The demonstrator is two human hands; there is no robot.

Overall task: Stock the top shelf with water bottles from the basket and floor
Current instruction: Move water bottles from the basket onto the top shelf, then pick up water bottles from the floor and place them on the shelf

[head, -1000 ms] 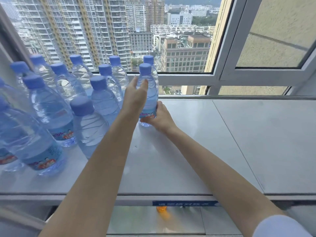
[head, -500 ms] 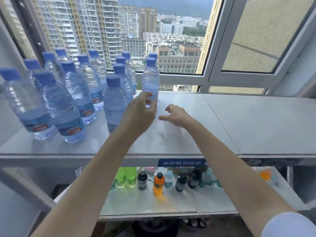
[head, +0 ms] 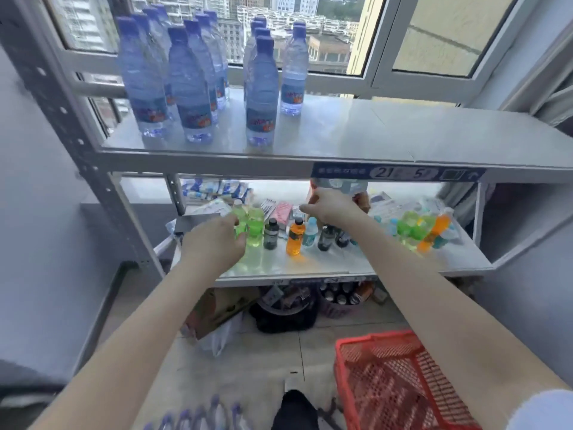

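Several blue-capped water bottles (head: 259,94) stand upright on the left half of the grey top shelf (head: 387,135). My left hand (head: 214,240) hangs in front of the lower shelf, fingers loosely curled, holding nothing. My right hand (head: 331,206) is just below the top shelf's front edge, fingers relaxed and empty. A red mesh basket (head: 400,386) sits on the floor at lower right; I see no bottles inside it. More water bottles (head: 198,418) show their caps on the floor at the bottom edge.
The lower shelf (head: 310,265) carries small green, orange and dark drink bottles plus packets. Under it lie a cardboard box (head: 217,308) and dark tubs. A perforated steel upright (head: 65,110) stands left. A window is behind the shelf. My shoe (head: 294,408) is beside the basket.
Both hands have let go of the rightmost bottle and dropped from the top shelf to the lower shelf's height. The view has tilted down, bringing the floor and basket into sight.
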